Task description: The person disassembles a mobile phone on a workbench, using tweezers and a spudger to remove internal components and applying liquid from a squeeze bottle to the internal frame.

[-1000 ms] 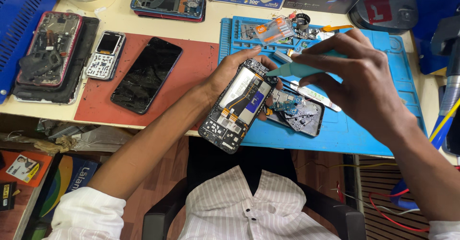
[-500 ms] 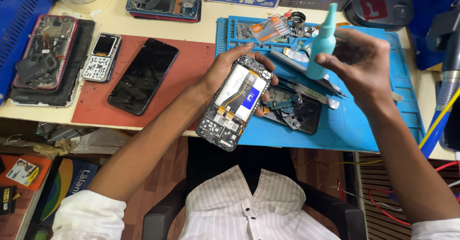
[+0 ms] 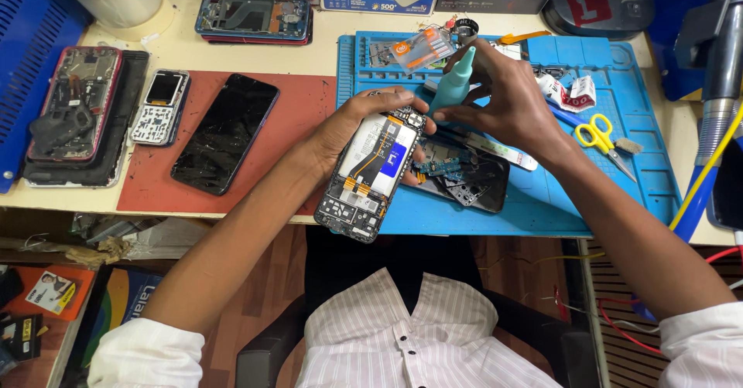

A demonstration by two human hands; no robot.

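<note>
One opened smartphone, back cover off with battery and circuit boards showing, is gripped in the left hand above the front edge of a blue repair mat. The right hand is closed around a small teal squeeze bottle, tip up, just beyond the phone's top end. Beneath lies another dismantled phone. Yellow scissors rest to the right; a dark phone lies on the red mat at left.

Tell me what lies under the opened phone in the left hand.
Under the opened phone, held by the left hand, lie the blue mat and part of another dismantled phone. The rest of that phone's left edge is covered, so it cannot be seen.
</note>
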